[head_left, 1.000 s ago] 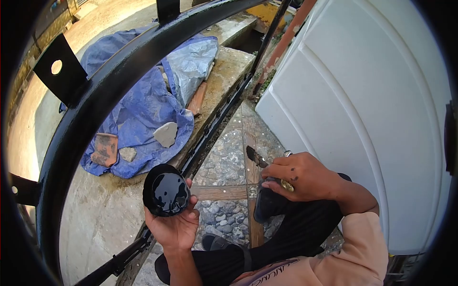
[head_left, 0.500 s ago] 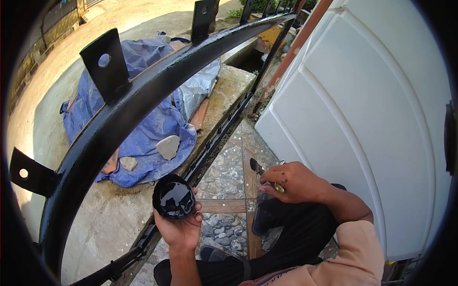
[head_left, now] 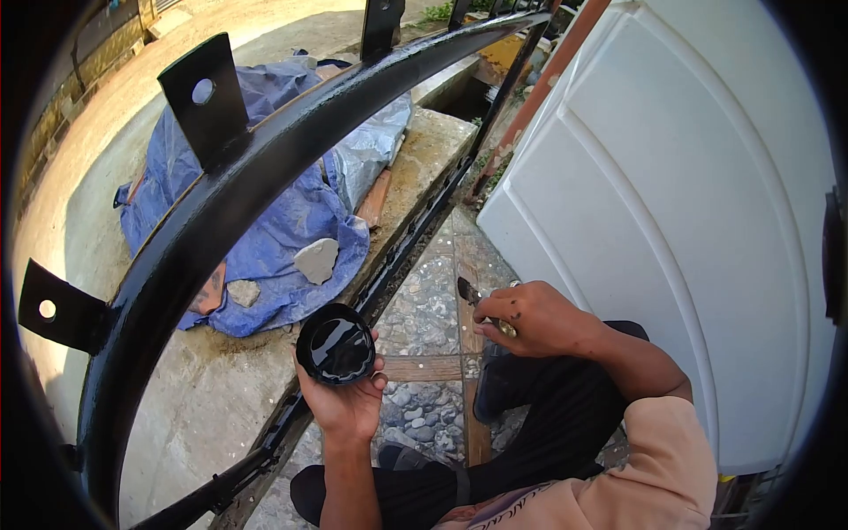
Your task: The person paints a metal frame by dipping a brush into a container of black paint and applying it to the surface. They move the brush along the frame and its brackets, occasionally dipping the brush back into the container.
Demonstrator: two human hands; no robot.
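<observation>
Cup (head_left: 336,345) shifted nearer the brush (head_left: 471,292) — left hand (head_left: 350,411) wrapping its near side.

Left fingers (head_left: 379,382) cupped upward; right fingers (head_left: 496,307) curled.

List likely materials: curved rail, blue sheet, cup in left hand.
Curved rail: probably metal, glossy black coat; bright highlights, flat tabs with holes.
Blue sheet: likely plastic, dull; thin creases and folds.
Cup: perhaps plastic; thin black wall, duller than the liquid inside; metal not excluded.
</observation>
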